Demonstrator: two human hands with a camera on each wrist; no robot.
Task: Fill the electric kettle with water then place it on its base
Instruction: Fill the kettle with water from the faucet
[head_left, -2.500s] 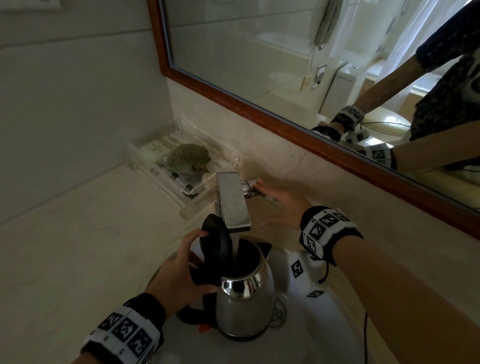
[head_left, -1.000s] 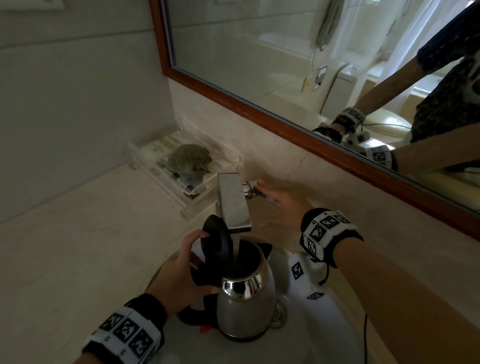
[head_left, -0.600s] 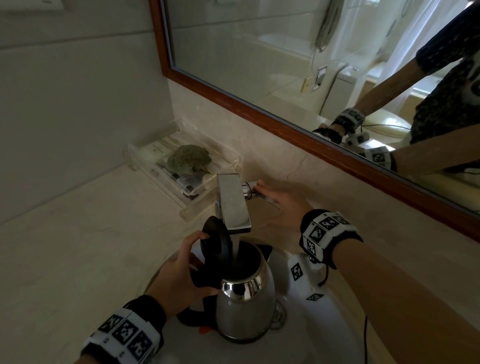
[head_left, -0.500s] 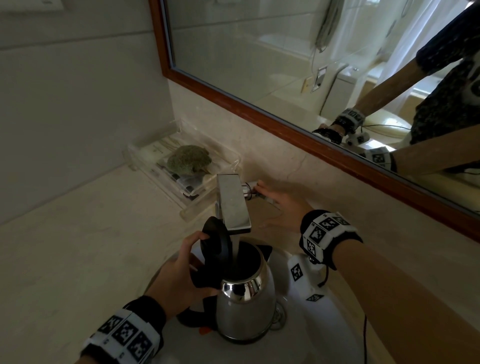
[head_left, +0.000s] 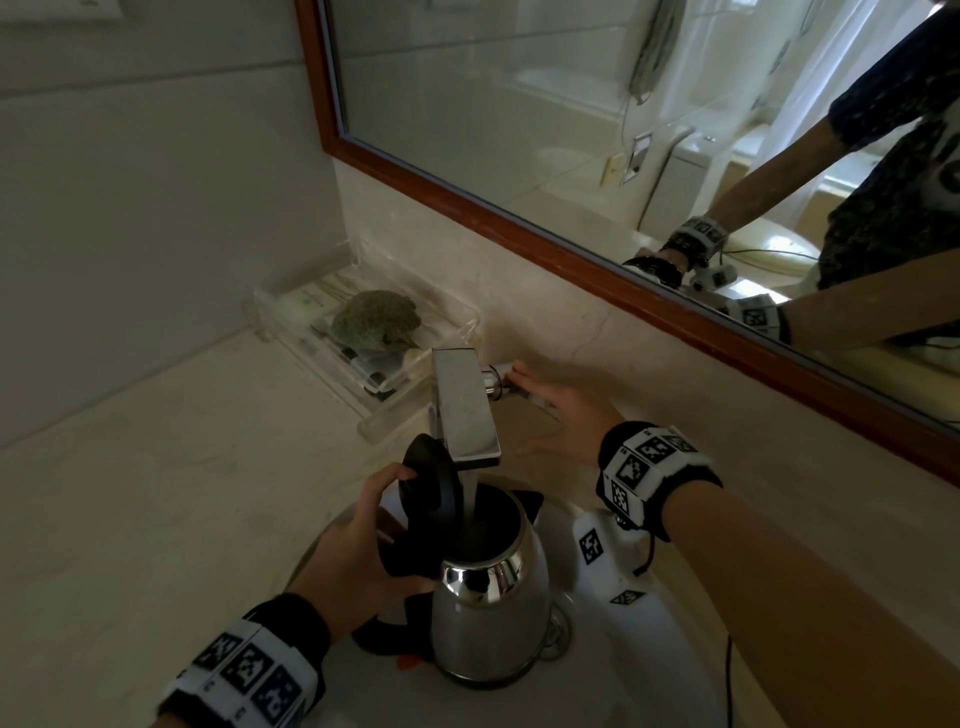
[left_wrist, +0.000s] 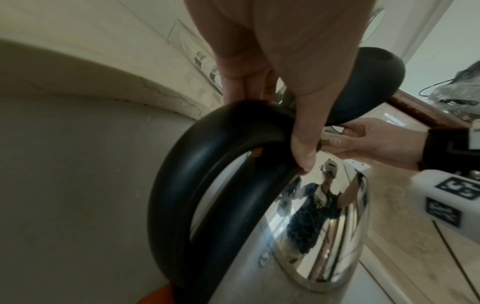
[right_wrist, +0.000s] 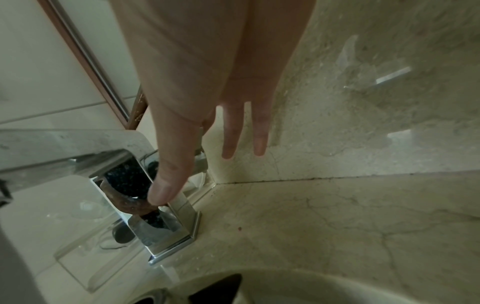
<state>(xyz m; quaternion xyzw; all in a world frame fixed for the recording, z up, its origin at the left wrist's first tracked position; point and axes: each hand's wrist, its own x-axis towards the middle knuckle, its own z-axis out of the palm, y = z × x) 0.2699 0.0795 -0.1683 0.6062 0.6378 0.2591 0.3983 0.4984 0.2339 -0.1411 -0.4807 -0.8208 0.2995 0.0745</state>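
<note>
Low in the centre of the head view, we are holding the electric kettle (head_left: 491, 613) upright in the white, smooth sink basin (head_left: 670, 649), its brushed steel body topped by a mirror-polished band. Our left hand (head_left: 358, 561) is curling round the thick black loop handle (left_wrist: 197, 185), fingers wrapped over its glossy curve while the thumb is reaching up to the round black lid (head_left: 431, 480), which is standing hinged open. Just above the mouth, the flat rectangular chrome faucet spout (head_left: 462, 405) is sending a narrow stream of water (head_left: 470, 496) down into the dark opening. To the right of the spout, our right hand (head_left: 558, 415) is lying with fingers straight and spread; in the right wrist view the thumb (right_wrist: 168, 164) is touching the chrome faucet lever (head_left: 496, 379), and the hand is gripping nothing. At middle left, a clear plastic tray (head_left: 441, 317) is sitting on the veined, cream marble counter (head_left: 182, 493), carrying a rough, green, domed lump (head_left: 376, 319) that we cannot identify. Across the upper right, a wood-framed mirror (head_left: 519, 228) is reflecting both arms.
</note>
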